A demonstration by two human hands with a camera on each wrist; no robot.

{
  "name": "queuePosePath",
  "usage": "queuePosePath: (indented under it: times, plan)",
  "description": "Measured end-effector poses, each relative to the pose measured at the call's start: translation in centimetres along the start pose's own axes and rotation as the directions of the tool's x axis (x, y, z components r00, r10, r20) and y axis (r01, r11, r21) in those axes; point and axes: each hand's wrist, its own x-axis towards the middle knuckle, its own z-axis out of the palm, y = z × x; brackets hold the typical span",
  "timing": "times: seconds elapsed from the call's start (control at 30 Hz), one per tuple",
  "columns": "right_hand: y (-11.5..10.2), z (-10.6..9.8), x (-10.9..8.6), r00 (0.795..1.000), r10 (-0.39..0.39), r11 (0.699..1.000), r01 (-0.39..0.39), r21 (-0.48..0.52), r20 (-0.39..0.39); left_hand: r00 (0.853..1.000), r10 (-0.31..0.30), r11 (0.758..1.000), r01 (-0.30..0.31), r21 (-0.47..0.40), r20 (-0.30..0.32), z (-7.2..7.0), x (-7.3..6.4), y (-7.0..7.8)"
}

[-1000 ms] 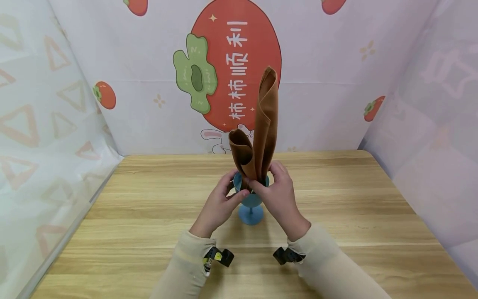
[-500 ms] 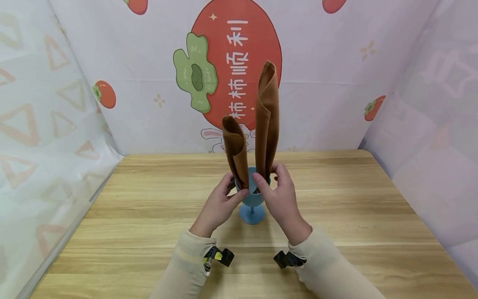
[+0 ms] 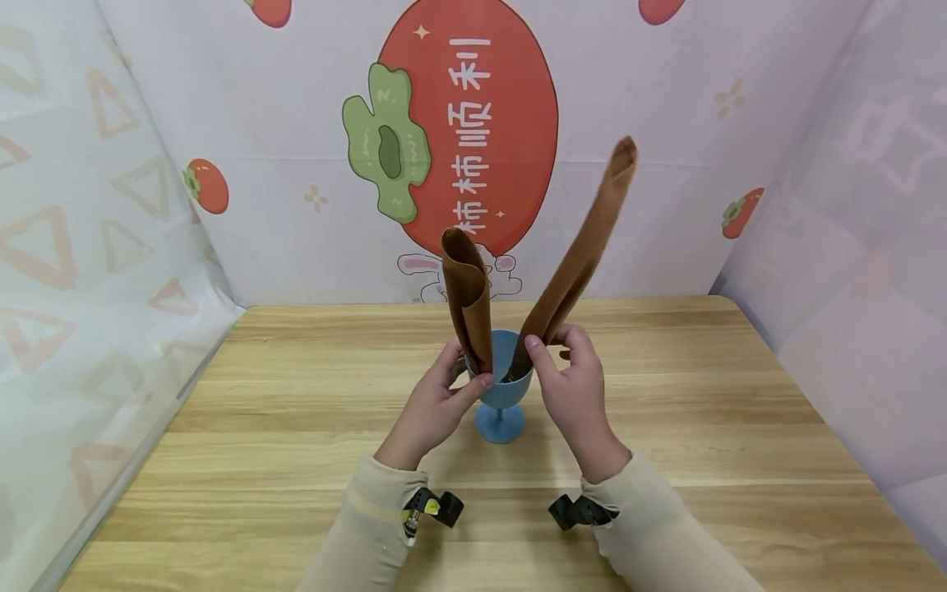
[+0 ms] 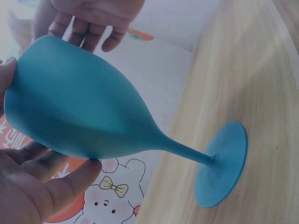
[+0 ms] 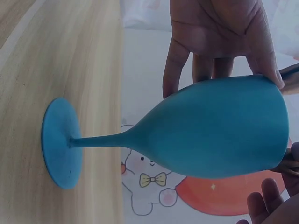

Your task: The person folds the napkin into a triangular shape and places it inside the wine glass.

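A blue goblet (image 3: pixel 500 395) stands upright on the table. Two rolled arms of brown cloth napkin rise from its bowl: the shorter left roll (image 3: pixel 470 308) upright at the left rim, the longer right roll (image 3: pixel 584 247) leaning far to the right. My left hand (image 3: pixel 432 407) grips the goblet's bowl, fingers around its left side and thumb at the near rim. With thumb and fingers my right hand (image 3: pixel 573 390) pinches the long roll just above the right rim. Whether both rolls join is hidden inside the bowl. In the left wrist view the goblet (image 4: pixel 84 102) shows from outside.
The goblet stands toward the back of a wooden table (image 3: pixel 296 460). A printed backdrop (image 3: pixel 629 238) with a large red persimmon rises behind its far edge. Pale patterned sheets (image 3: pixel 89 329) hang along both sides. Each wrist wears a black strapped camera (image 3: pixel 447 508).
The two rolls have come apart. My right hand has moved right, tipping the long roll outward to the right; the shorter roll first rose and shifted left. My left hand keeps its place on the goblet.
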Motion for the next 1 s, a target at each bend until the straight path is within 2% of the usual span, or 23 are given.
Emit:
queuePosePath:
  times: [0.23, 0.47, 0.63, 0.67, 0.77, 0.83, 0.93, 1.0]
  plan:
    - [0.3, -0.4, 0.1, 0.995, 0.098, 0.994, -0.099, 0.046, 0.013, 0.999, 0.037, 0.999, -0.037, -0.004, 0.014, 0.0, -0.2, 0.1]
    - [0.5, -0.5, 0.0, 0.978, 0.207, 0.962, -0.211, 0.173, 0.040, 0.982, 0.183, 0.982, -0.185, 0.044, 0.036, -0.2, 0.1, -0.3]
    - [1.0, -0.4, -0.1, 0.962, 0.271, 0.933, -0.273, 0.234, 0.041, 0.974, 0.217, 0.976, -0.215, -0.040, 0.065, -0.1, 0.1, -0.4]
    - [1.0, -0.4, -0.1, 0.958, 0.282, 0.927, -0.284, 0.244, 0.042, 0.972, 0.225, 0.974, -0.221, -0.057, 0.069, -0.1, 0.0, 0.0]
    - [1.1, -0.4, -0.1, 0.951, 0.307, 0.916, -0.308, 0.257, 0.045, 0.971, 0.233, 0.970, -0.229, -0.079, 0.058, 0.0, -0.2, 0.8]
    - [1.0, -0.4, -0.2, 0.945, 0.323, 0.910, -0.324, 0.258, 0.048, 0.973, 0.227, 0.972, -0.224, -0.074, 0.043, 0.1, -0.1, 0.7]
    - [0.9, -0.4, -0.3, 0.934, 0.354, 0.894, -0.355, 0.275, 0.053, 0.984, 0.176, 0.979, -0.170, -0.115, 0.037, 0.2, 0.0, -0.1]
    - [0.9, -0.4, -0.4, 0.920, 0.388, 0.872, -0.386, 0.300, 0.056, 0.993, 0.116, 0.980, -0.109, -0.169, 0.033, 0.3, 0.0, -0.4]
